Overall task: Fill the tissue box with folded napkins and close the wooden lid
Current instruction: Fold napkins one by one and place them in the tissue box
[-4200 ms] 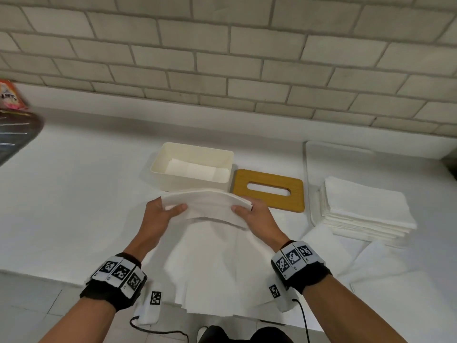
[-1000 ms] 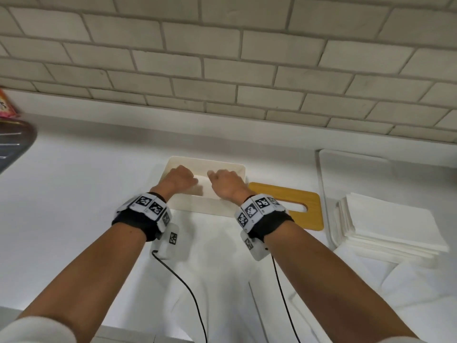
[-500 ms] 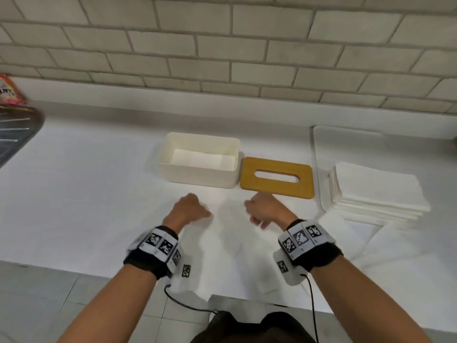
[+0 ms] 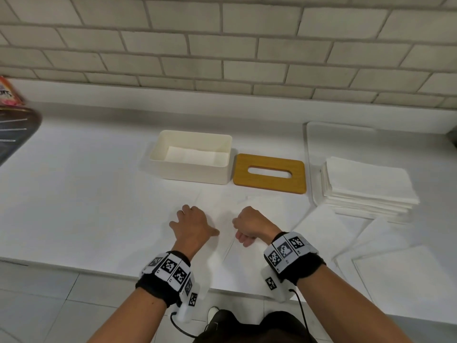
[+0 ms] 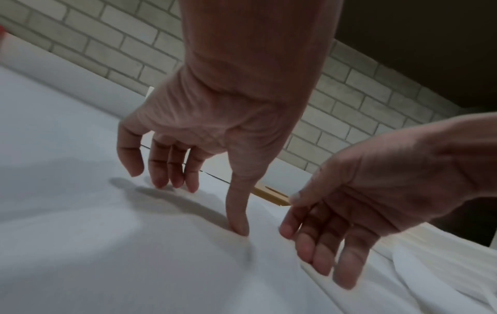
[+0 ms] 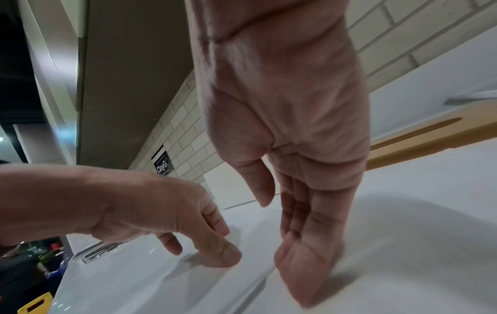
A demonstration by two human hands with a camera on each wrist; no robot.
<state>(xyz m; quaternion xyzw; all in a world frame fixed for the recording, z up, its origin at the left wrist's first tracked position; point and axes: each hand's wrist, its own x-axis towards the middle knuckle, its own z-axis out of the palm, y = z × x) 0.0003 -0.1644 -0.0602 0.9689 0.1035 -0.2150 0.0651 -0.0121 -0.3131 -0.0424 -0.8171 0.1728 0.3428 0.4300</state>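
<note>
The cream tissue box [image 4: 190, 169] stands open at the back of the white counter, with a folded napkin [image 4: 195, 155] lying flat inside. Just to its right the wooden lid [image 4: 269, 184] with its slot lies flat on the counter. In front of the box a white napkin [image 4: 227, 204] is spread out. My left hand [image 4: 191, 225] rests fingertips and thumb [image 5: 238, 227] on this sheet. A little to the right, my right hand [image 4: 249, 226] touches it with nearly straight fingers [image 6: 304, 272]. Neither hand holds anything.
A tall stack of folded napkins [image 4: 366, 186] sits at the right on a white board [image 4: 319, 134]. More loose sheets [image 4: 385, 266] lie at the front right. A dark rack [image 4: 14, 134] and a pink packet [image 4: 7, 95] are at the far left. The counter's front edge is close to my wrists.
A second ago both hands were inside the tissue box on a napkin. They have since drawn back toward me and now rest on the spread sheet.
</note>
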